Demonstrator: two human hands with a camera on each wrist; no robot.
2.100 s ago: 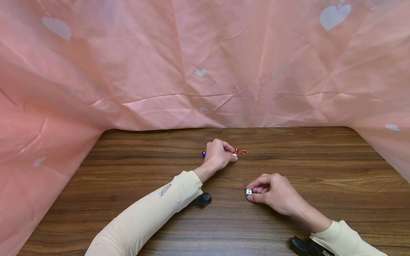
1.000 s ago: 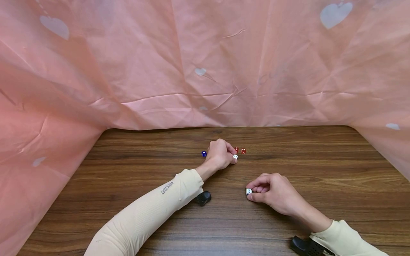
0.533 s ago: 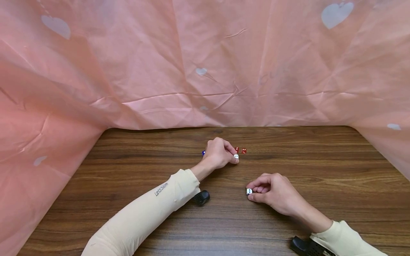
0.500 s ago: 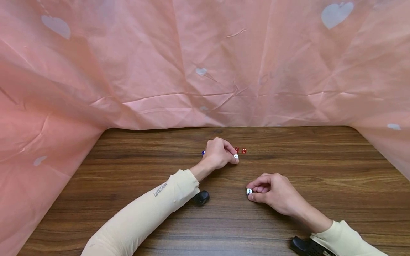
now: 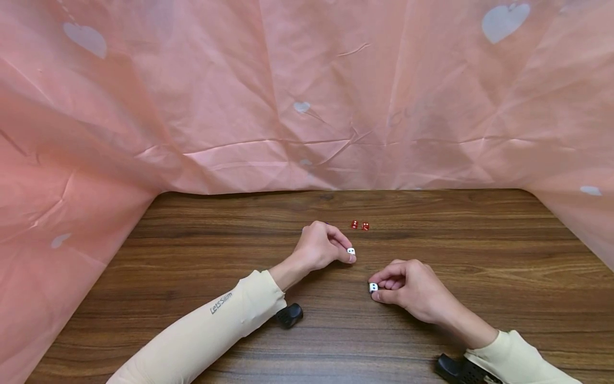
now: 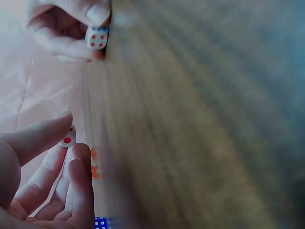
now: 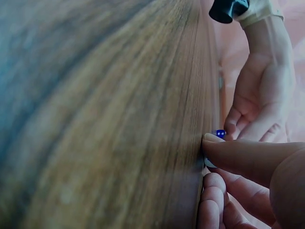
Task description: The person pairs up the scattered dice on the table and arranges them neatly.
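I see the left hand (image 5: 318, 248) pinch a white plastic cube die (image 5: 351, 251), the right hand (image 5: 412, 288) another white die (image 5: 373, 287), both nearside of two loose red plastic cube dice (image 5: 365, 226); neither is released yet.

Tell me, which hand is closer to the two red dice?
Left. The left hand is just this side of the red dice, a little to their left. The right hand is farther away, lower in the head view and mostly to their right.
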